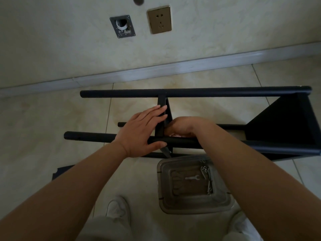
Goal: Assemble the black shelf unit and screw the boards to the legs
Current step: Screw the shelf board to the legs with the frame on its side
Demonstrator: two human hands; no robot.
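Observation:
The black shelf unit lies on its side on the tiled floor, with its round legs running left to right. One board is fixed between the legs at the right end. A middle board stands edge-on between the legs. My left hand lies flat against the left face of this board, fingers straight, thumb by the near leg. My right hand reaches down behind the near leg at the board's right side, its fingers curled and hidden. What they hold cannot be seen.
A clear plastic box sits on the floor just below the shelf, holding a small flat wrench and several screws. Another dark board lies at lower left. The wall with a socket runs behind. My shoes are at the bottom.

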